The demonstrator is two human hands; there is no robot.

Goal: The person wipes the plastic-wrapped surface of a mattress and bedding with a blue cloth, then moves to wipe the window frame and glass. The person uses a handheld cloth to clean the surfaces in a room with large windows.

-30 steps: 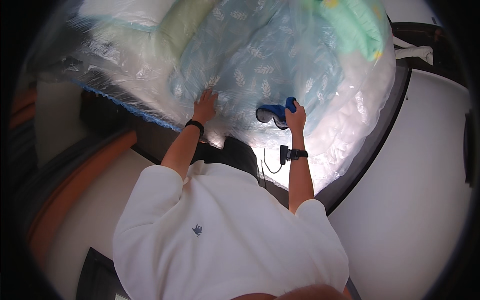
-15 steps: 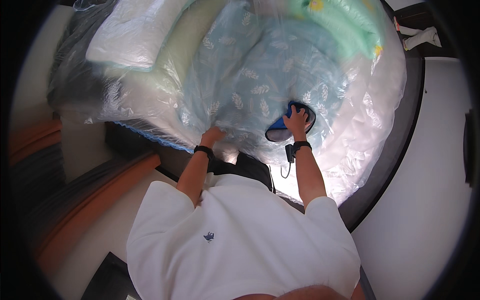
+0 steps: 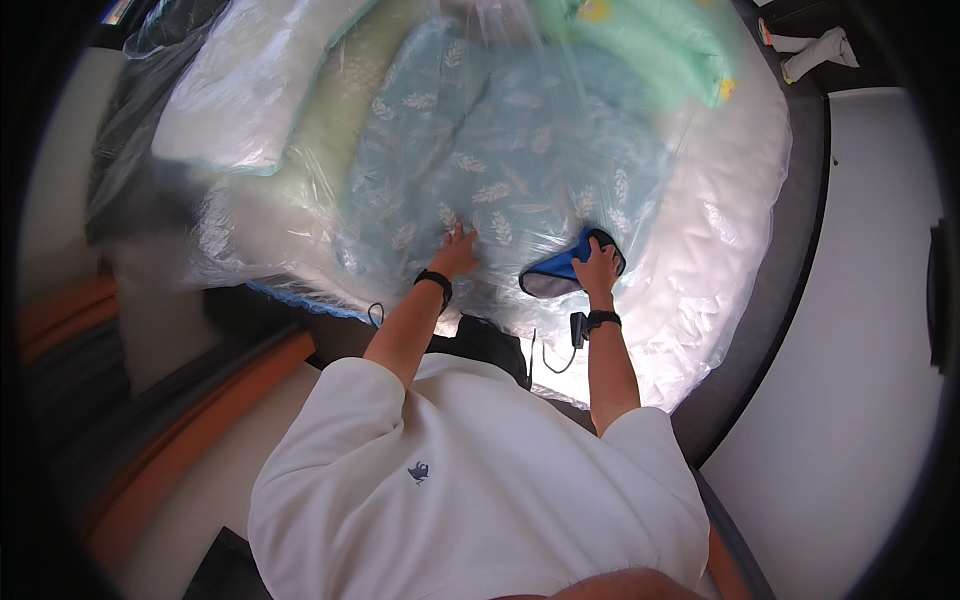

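Note:
My right hand [image 3: 600, 268] grips the right end of a flat, rounded blue-and-grey pouch [image 3: 548, 278] with black edging. The fingers lie over its top and the thumb is toward its left. Beneath the pouch is a clear plastic sheet [image 3: 520, 235] spread over a bed. A grey-blue, leaf-patterned quilt [image 3: 490, 150] shows through the plastic. My left hand [image 3: 457, 250] is on or just over the plastic, left of the pouch, its fingers spread and holding nothing. Each wrist has a black strap, with a small black device [image 3: 578, 328] at the right one.
A white pillow [image 3: 240, 95] lies at the far left of the bed, and green bedding [image 3: 650, 50] at the far right. Orange-edged furniture [image 3: 210, 425] stands at the left. White trousers [image 3: 825, 52] lie on a dark surface at the far right.
My left hand has moved forward and right, its fingers now spread. The pouch has shifted slightly left and nearer me, and my right hand now sits at its right end.

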